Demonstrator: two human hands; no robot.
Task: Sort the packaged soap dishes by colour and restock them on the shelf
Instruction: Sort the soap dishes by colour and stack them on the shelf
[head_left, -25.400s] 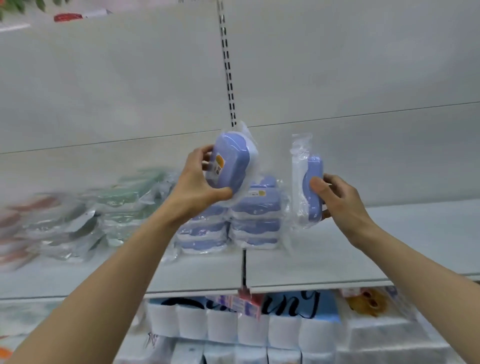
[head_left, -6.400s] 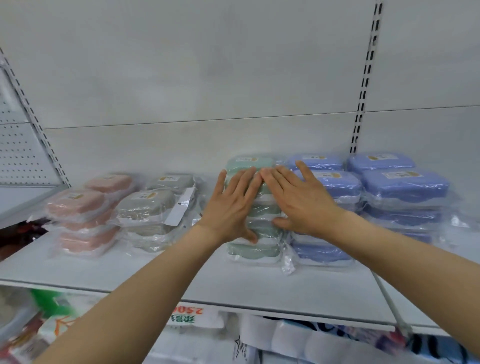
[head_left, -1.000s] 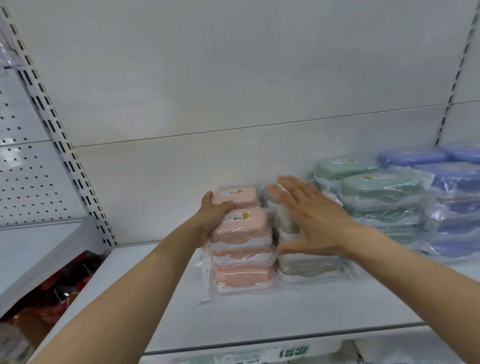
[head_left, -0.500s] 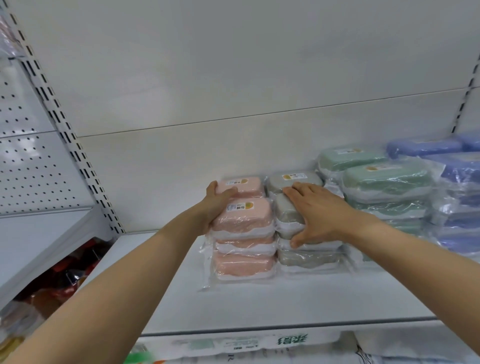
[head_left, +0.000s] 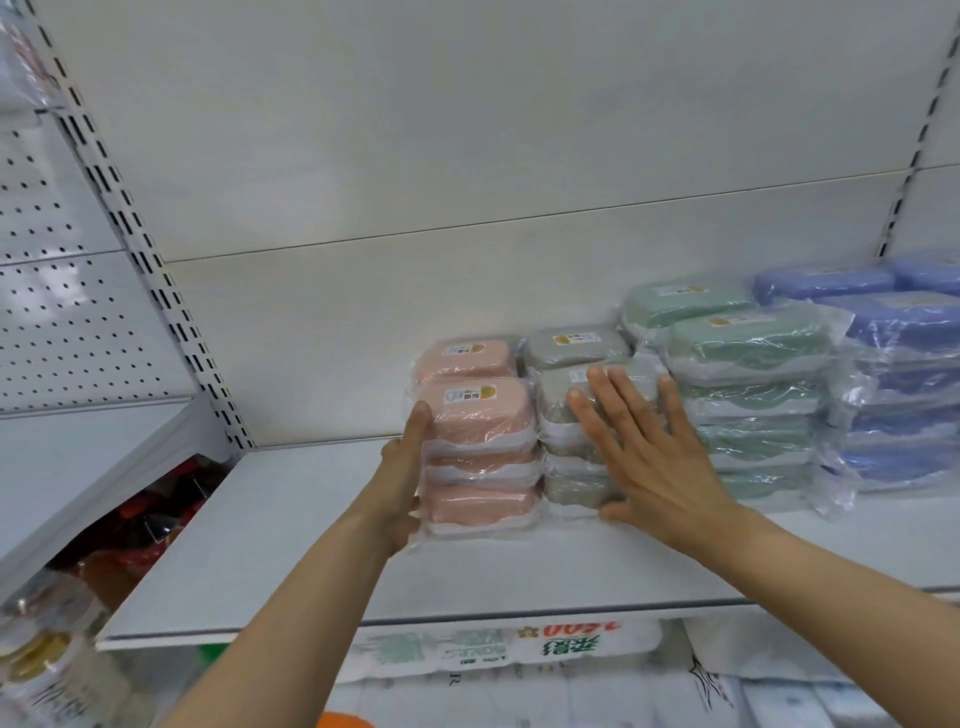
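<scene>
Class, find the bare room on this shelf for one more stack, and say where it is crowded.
Free: the shelf left of the pink stack, up to the slotted upright, and the front strip. Crowded: pink, grey, green and blue stacks sit side by side.

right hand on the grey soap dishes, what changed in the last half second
The right hand has opened: half a second ago its fingers curled over the top of the grey soap dish stack; now they lie straight and spread against its front. The left hand stays pressed on the left side of the pink soap dish stack. The green stack and blue stack are unchanged.
</scene>
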